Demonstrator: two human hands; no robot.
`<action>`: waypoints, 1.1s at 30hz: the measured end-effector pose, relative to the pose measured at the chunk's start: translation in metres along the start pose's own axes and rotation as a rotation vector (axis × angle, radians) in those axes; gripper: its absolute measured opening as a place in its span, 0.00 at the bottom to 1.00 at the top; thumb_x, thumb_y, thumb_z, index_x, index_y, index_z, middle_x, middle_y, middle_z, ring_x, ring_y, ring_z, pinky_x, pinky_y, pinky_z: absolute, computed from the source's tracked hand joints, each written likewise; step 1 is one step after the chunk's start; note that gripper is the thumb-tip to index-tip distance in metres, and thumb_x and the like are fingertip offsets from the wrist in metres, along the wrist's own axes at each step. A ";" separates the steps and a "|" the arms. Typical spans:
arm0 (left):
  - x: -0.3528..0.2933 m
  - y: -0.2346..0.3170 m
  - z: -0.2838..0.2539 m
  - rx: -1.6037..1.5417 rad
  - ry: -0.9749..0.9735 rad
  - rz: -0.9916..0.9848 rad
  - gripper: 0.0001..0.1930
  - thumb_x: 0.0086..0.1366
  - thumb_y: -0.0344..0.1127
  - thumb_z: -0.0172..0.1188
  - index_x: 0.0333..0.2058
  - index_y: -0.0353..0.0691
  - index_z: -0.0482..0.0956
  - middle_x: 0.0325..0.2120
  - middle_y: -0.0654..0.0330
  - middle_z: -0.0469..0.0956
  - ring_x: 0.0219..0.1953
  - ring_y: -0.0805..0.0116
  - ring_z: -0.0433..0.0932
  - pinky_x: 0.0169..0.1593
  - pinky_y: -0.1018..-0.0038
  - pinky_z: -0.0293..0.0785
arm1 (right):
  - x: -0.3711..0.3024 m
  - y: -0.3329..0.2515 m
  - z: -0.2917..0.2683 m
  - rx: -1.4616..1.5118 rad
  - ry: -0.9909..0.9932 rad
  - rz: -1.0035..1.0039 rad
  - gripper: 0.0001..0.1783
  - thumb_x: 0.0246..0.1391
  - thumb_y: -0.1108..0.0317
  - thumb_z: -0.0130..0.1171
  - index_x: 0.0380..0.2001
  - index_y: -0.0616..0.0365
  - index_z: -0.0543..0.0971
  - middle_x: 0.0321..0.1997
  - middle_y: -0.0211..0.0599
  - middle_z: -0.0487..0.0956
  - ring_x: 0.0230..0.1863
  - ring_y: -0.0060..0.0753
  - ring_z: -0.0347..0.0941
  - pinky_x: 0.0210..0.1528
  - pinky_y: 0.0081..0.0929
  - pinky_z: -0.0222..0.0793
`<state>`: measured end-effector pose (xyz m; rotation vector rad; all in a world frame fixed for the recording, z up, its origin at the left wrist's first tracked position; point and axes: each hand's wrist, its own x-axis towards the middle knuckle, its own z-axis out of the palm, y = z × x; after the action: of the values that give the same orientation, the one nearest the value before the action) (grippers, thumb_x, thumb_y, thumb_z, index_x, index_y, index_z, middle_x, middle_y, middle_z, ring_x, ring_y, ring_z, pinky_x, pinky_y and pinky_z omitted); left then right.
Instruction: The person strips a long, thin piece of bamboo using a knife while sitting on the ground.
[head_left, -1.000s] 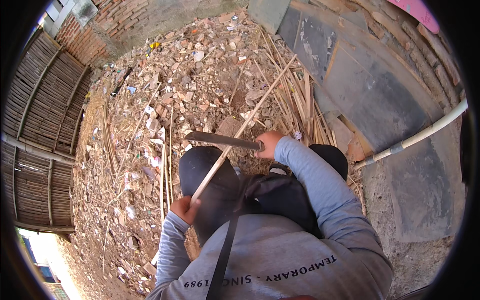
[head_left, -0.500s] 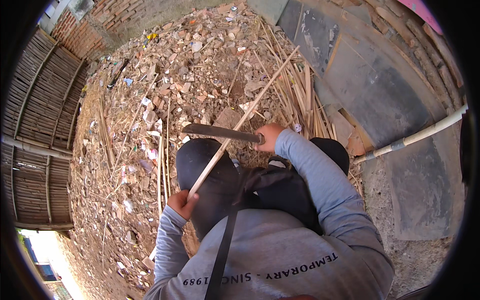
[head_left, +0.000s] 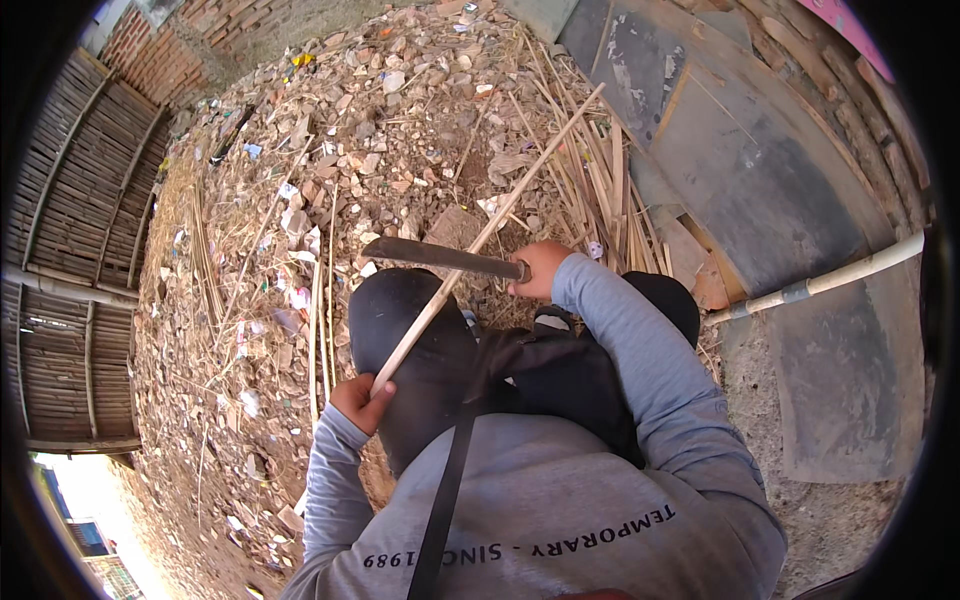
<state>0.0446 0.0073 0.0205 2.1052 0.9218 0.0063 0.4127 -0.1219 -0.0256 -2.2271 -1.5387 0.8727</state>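
Note:
My left hand (head_left: 362,402) is closed round the near end of a long, pale bamboo strip (head_left: 500,217). The strip slants away over my left knee to the far right. In my right hand (head_left: 543,268) is the handle of a machete (head_left: 440,258), its dark, broad blade pointing left. The blade lies across the strip just beyond my knees; the two cross and seem to touch. Most of the handle is hidden in my fist.
Bamboo strips (head_left: 612,195) lie in a pile ahead to the right, and others (head_left: 322,310) to the left. Rubble and litter cover the ground. Dark boards (head_left: 760,170) and a pale pole (head_left: 860,270) are at the right, a bamboo-slat wall (head_left: 75,190) at the left.
The machete has dropped slightly nearer my knees and tilts a little more, its tip staying left. My left hand and the strip have shifted very little.

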 end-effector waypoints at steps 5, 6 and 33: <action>-0.001 0.000 0.001 0.078 0.020 0.030 0.22 0.64 0.49 0.57 0.21 0.35 0.72 0.10 0.57 0.67 0.15 0.66 0.66 0.22 0.68 0.63 | 0.000 -0.004 -0.002 -0.026 0.022 0.002 0.22 0.43 0.50 0.65 0.39 0.50 0.81 0.35 0.43 0.81 0.41 0.47 0.78 0.46 0.38 0.73; 0.000 -0.001 0.001 0.120 0.019 0.040 0.22 0.65 0.49 0.56 0.22 0.36 0.71 0.11 0.54 0.68 0.15 0.62 0.67 0.22 0.66 0.64 | -0.001 -0.007 -0.004 -0.048 0.045 0.000 0.22 0.43 0.51 0.65 0.40 0.50 0.81 0.36 0.43 0.81 0.42 0.46 0.78 0.47 0.38 0.72; -0.009 0.002 0.021 0.495 0.217 0.187 0.16 0.67 0.45 0.51 0.27 0.37 0.67 0.17 0.41 0.73 0.22 0.37 0.74 0.26 0.49 0.69 | -0.002 0.003 -0.018 -0.127 -0.030 0.140 0.26 0.38 0.53 0.64 0.42 0.51 0.81 0.41 0.46 0.81 0.45 0.46 0.77 0.50 0.37 0.72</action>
<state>0.0456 -0.0136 0.0105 2.6880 0.9148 0.1162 0.4255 -0.1234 -0.0122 -2.4479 -1.5046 0.8731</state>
